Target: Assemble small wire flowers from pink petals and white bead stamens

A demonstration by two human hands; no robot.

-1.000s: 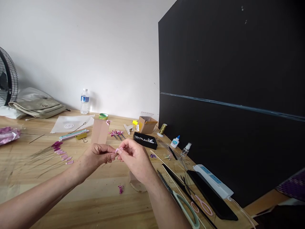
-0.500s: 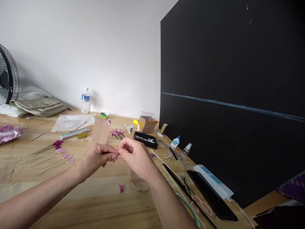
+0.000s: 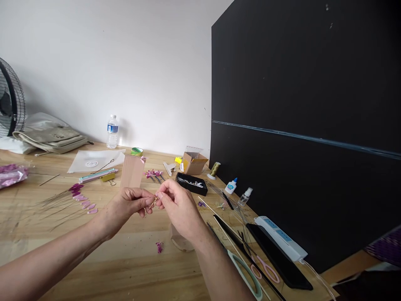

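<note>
I have my left hand (image 3: 127, 205) and right hand (image 3: 178, 207) pinched tight on a wire stem (image 3: 152, 204), which spans their fingertips. A wooden block (image 3: 131, 172) stands just behind the grip.

Both forearms converge just nearer than the wooden block (image 3: 132, 172); the left hand (image 3: 127, 205) and right hand (image 3: 178, 207) face each other, fingertips pinched together, almost touching.

- left hand (image 3: 125, 207): bare, nothing worn on it; left forearm (image 3: 53, 259) bare skin all the way to the picture's lower left edge
- right hand (image 3: 181, 209): bare likewise; right forearm (image 3: 219, 267) uncovered down to the bottom edge
</note>
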